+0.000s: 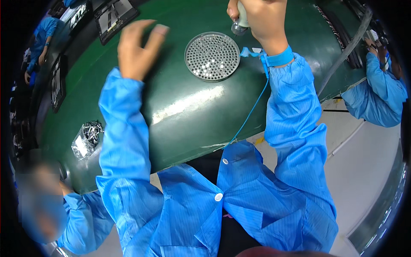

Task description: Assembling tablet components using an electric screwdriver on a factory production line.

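In front of you spreads the smooth dark-green table [188, 141], glossy, with a curved look and a worn edge on your side. You wear a blue fabric jacket [186, 199] with fine stripes and gathered cuffs. Your right hand [266, 19], partly cut by the upper border, is closed around a tool. Your left hand [138, 51], a little blurred, holds nothing that I can see; its fingers are loosely bent, thumb apart. Between the hands lies the round grey dish [210, 50], densely covered with small round holes. Near your left sleeve is the clear plastic bag of black small parts [87, 139]. The blue band [280, 57] circles your right wrist. The pale, rounded tool with shiny end [242, 19] is beside the dish's far right rim; its long axis runs toward you, slightly leftward, shiny end nearest you.
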Tool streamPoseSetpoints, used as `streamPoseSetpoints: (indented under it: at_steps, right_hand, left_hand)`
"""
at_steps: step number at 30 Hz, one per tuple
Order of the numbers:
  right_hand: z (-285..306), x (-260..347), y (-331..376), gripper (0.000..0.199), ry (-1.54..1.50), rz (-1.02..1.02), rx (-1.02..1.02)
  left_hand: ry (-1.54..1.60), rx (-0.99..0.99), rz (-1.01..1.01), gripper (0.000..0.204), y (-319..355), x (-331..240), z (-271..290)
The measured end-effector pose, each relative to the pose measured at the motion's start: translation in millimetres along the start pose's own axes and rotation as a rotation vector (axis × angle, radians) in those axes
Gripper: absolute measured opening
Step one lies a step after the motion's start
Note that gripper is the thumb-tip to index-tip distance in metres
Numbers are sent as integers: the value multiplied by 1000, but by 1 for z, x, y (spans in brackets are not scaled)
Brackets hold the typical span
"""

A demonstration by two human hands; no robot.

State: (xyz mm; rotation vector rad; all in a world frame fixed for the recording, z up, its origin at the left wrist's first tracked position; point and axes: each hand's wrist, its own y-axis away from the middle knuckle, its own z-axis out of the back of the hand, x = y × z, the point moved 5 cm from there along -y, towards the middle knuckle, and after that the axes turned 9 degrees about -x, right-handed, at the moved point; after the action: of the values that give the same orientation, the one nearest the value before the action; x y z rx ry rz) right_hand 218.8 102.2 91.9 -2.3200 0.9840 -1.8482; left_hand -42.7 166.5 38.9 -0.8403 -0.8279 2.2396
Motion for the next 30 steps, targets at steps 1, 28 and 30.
streamPoseSetpoints:
  at_steps: [1, 28, 30]
  right_hand:
    - [-2, 0, 1, 23, 19, 42, -6]
    - [-2, -7, -9, 20, 100, 154, 22]
    - [-2, -8, -9, 20, 92, 156, 16]
  left_hand:
    - [99, 102, -25, 71, 16, -33, -5]
    - [83, 380, -84, 104, 50, -88, -23]
    - [84, 375, -78, 103, 51, -87, -23]
